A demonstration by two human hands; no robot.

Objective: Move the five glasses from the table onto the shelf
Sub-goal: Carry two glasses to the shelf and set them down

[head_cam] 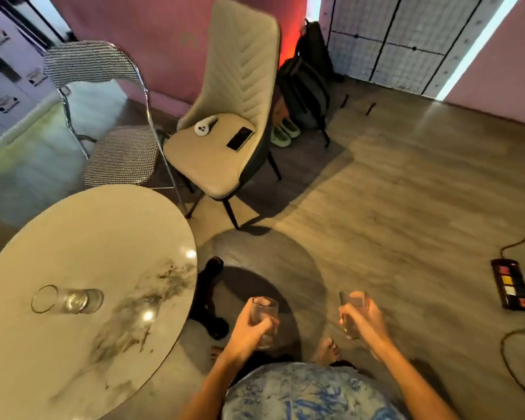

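One clear glass [69, 300] stands on the round marble table [82, 237] at the left. My left hand [249, 328] grips a second clear glass [265, 310] to the right of the table's edge, above the floor. My right hand [361, 318] grips a third clear glass [350, 301] further right, at about the same height. Both held glasses are upright. No shelf is in view.
A beige padded chair [225, 122] with a phone [240, 138] and a small white device on its seat stands behind the table, next to a houndstooth folding chair [109, 116]. Backpacks [306, 83] lean at the wall. A power strip [509, 286] and cable lie on the floor at right.
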